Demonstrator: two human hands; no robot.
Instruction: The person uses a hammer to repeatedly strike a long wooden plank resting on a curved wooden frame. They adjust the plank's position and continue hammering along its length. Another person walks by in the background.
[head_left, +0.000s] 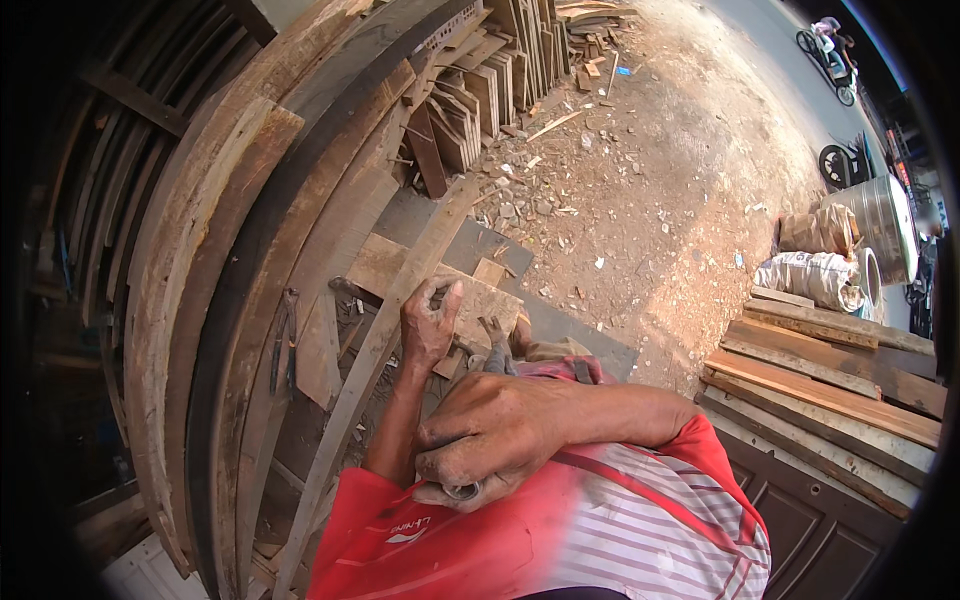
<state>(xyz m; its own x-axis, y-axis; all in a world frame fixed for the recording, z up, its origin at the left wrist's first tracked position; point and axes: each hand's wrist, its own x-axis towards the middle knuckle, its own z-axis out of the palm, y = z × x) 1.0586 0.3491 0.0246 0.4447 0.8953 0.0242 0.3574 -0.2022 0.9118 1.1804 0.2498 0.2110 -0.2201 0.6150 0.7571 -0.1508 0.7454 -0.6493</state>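
My left hand (430,322) is closed, thumb and fingers curled together, above a flat wooden board (487,312). Whatever it pinches is too small or hidden to make out. Close beside it runs a long narrow plank (345,400). Across my chest, my right hand (505,425) is wrapped round what looks like a claw hammer (496,345). The grey forked head shows beyond the knuckles, over the board's near side. A round hollow metal end pokes out below the fist. Most of the handle is hidden by the fingers.
Long timber beams (215,290) lean along the left, with pincers (283,340) hanging there. Cut boards (490,90) stand stacked ahead. Planks (830,375) are piled at right beside sacks (815,275) and a metal drum (875,220). Debris litters the dirt ground (650,200); a motorcycle (830,65) is on the road.
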